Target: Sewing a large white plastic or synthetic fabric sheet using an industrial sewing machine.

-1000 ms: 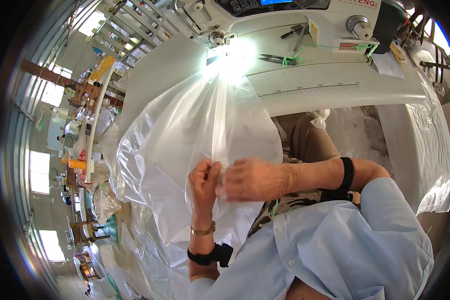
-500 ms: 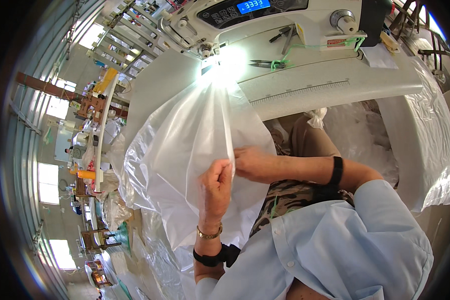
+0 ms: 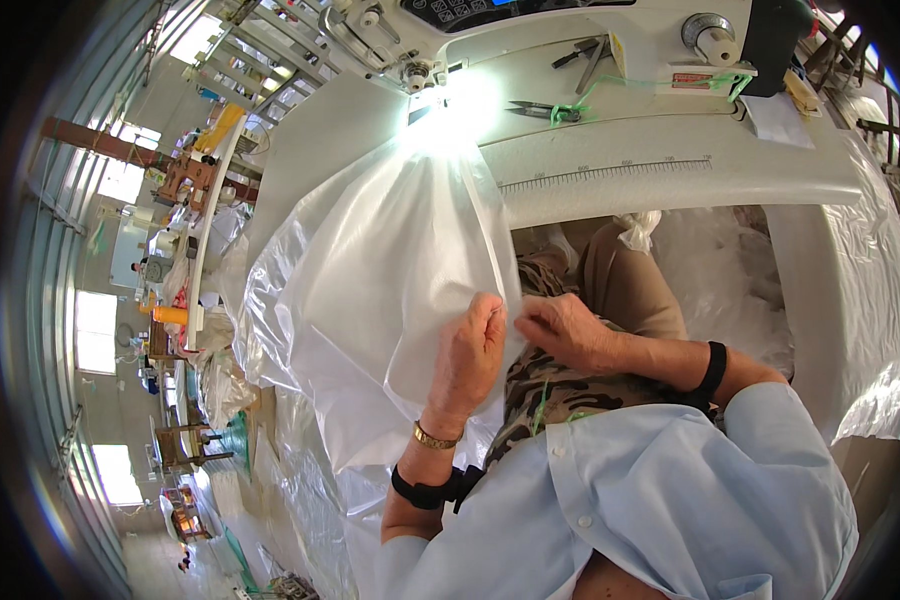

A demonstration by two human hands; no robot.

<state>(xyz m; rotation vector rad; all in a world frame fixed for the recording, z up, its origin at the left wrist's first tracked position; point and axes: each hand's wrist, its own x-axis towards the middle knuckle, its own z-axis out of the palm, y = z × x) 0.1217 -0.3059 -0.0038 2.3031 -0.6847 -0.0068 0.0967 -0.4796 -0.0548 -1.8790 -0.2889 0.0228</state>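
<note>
A translucent white plastic sheet (image 3: 370, 270) hangs in folds toward me from the needle area of a white sewing machine (image 3: 570, 20). Its far end disappears in the glare of the machine's lamp. My left hand (image 3: 467, 350) is closed in a pinch on the sheet's right edge. Just to the right, my right hand (image 3: 570, 332) has its fingers curled in beside that edge, slightly blurred. Whether anything is between those fingers is hidden.
Thread snips (image 3: 545, 111) with green thread lie right of the lamp, with dark-handled tools (image 3: 582, 60) beyond. A printed ruler (image 3: 610, 172) runs along the table's front. Clear plastic (image 3: 875, 300) drapes at the right. Shelves and workbenches stand at the left.
Both hands have shifted to the right and the sheet's near edge has swung with them. My right hand has drawn a little away from my left. The machine sits higher in view.
</note>
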